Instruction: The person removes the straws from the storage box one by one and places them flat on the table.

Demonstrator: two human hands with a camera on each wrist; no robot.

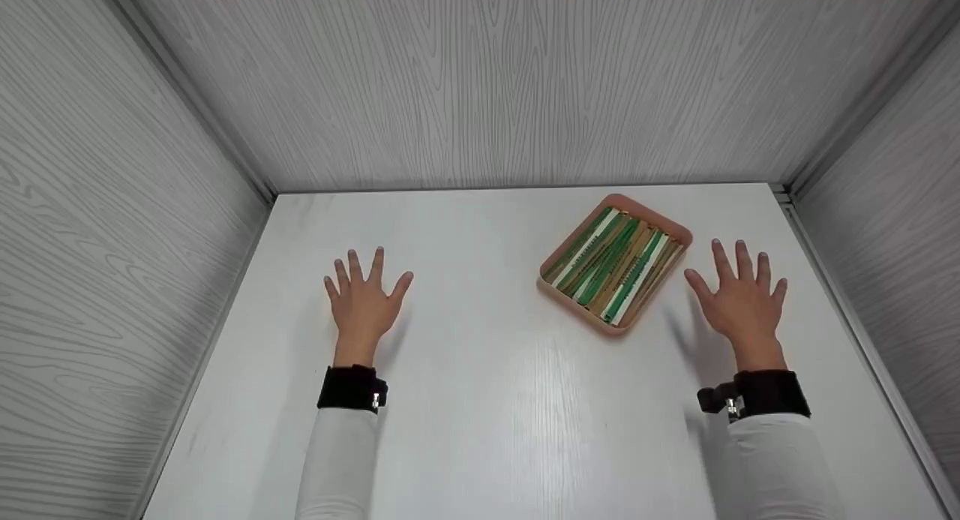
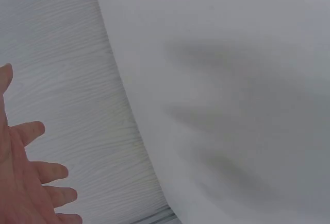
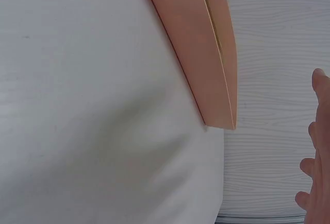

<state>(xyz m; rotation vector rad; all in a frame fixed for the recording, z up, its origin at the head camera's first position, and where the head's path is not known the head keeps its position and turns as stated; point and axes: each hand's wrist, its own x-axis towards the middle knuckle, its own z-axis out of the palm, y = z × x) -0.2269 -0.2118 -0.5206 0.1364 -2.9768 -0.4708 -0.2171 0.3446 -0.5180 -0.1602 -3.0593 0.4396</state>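
A shallow pinkish-brown tray [image 1: 581,308] sits right of centre on the white table. Several slim flat packets [image 1: 611,265] in green, white and brown lie slantwise inside it; their exact kind cannot be told. To the tray's right, my right hand [image 1: 742,304] is spread and holds nothing, apart from the tray. My left hand [image 1: 364,302] is spread over the table's left part, also holding nothing. The right wrist view shows the tray's side wall [image 3: 196,44] and the edge of the right hand [image 3: 320,152]. In the left wrist view, only the left hand [image 2: 20,183] and its shadow appear.
The white tabletop [image 1: 465,400] stretches under both hands. Grey wood-grain panels enclose it: a back wall [image 1: 480,85], a left wall [image 1: 97,265] and a right wall [image 1: 892,227]. Black straps with small devices circle both wrists.
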